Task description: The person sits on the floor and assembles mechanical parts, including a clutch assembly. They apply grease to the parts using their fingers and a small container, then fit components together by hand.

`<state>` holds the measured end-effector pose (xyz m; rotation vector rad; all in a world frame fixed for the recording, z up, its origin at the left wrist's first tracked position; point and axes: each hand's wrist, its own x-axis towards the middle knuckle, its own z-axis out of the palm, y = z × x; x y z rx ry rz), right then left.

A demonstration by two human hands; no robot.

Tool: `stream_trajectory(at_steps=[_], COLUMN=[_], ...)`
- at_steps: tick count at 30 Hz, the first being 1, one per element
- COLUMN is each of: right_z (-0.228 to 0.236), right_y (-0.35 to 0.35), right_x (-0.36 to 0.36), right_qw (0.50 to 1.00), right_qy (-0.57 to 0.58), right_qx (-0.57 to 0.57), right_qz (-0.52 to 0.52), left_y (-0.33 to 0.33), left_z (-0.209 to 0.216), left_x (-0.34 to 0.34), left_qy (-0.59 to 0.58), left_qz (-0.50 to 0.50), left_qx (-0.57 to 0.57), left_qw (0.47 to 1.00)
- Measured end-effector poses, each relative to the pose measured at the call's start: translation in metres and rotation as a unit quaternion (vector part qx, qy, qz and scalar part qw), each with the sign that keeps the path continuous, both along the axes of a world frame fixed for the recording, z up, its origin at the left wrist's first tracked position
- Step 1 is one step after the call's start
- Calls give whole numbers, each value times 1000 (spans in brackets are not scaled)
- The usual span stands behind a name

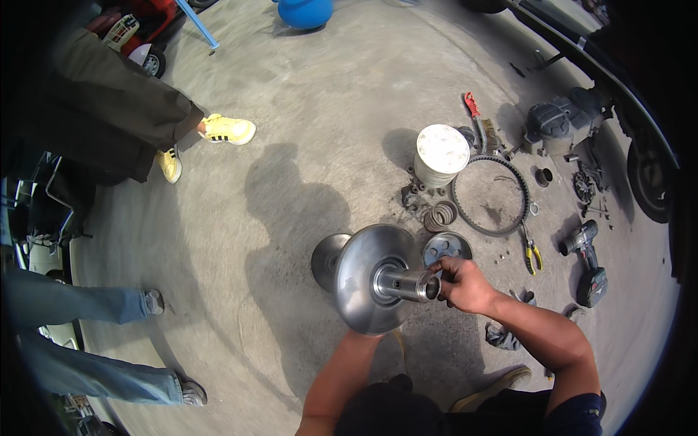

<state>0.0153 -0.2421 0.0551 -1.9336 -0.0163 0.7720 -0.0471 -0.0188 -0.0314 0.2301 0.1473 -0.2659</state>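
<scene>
A shiny metal pulley half (363, 283), a wide cone-shaped disc with a hollow tube (407, 284), is tilted up in front of me. My left forearm (340, 374) rises to its underside; the disc hides that hand, which appears to hold it from behind. With curled, darkened fingers, my right hand (465, 284) grips the open end of the tube. Whether a small part sits between those fingertips is hidden. Another round metal piece (329, 260) shows behind the disc's left edge. Just beyond my right hand lies a round metal plate with holes (445, 245).
To the right are a white bucket (439, 158), coil spring (440, 216), drive belt (525, 192), yellow-handled pliers (534, 256), cordless impact wrench (587, 265) and red-handled wire brush (481, 127). Two people stand at left, one in yellow shoes (228, 129), one in jeans (94, 298).
</scene>
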Motion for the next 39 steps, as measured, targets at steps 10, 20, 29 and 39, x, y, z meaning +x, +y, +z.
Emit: stream_trajectory(at_steps=[10,20,29,39], right_z=[-4,-28,-20,-8], right_y=[5,-7,-37,-52], right_x=[-18,-26,30,48], right_qw=[988,945,933,907], right_qy=[-84,-197,-271,-215], right_qx=[-73,-66,-173,-279], right_qz=[111,251,163,233], left_y=[5,32,50,94], left_z=[2,28,34,42], left_x=[0,14,13,24], left_qy=[1,-17,-66,39], left_qz=[33,129,176,334], left_qx=[13,109,154,679], left_qw=[999,986,970,653])
